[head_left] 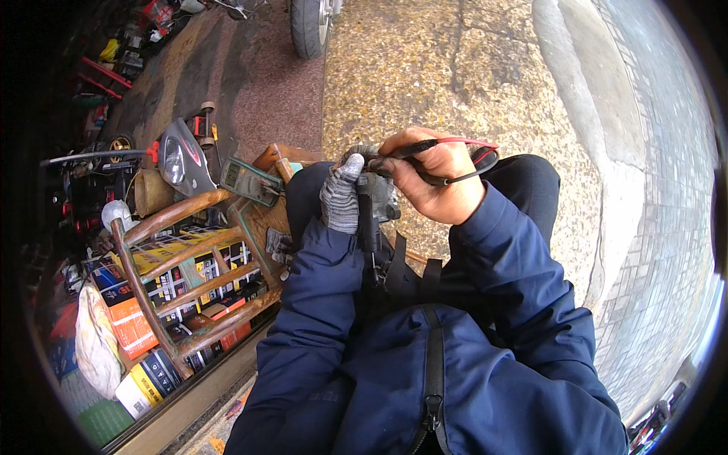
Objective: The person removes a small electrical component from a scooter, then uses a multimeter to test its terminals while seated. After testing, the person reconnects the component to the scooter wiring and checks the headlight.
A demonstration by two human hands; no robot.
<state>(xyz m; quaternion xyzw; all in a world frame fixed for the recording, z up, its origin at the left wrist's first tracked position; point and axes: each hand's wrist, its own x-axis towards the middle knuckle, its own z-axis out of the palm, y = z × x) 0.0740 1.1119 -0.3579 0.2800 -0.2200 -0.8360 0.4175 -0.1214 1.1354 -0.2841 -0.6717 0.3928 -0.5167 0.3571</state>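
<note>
My left hand (341, 199), in a grey striped knit glove, is closed around a dark grey mechanical part (385, 203) held above my lap. A black cylinder runs down the side of this part; its exact kind I cannot make out. My bare right hand (446, 182) pinches two multimeter probes (415, 149) whose tips point left at the top of the part, beside my gloved fingers. Whether the tips touch it is hidden. A red lead (466, 141) and a black one trail off to the right. The greenish multimeter (252, 183) lies to the left, on a wooden chair.
The wooden chair (178, 206) stands at my left, with a loose grey glove (279, 243) on it. Stacked boxes (135, 330) and a pale cloth (97, 341) are beyond its rails. A grey headlight cowl (184, 161) and a tyre (308, 30) are farther off.
</note>
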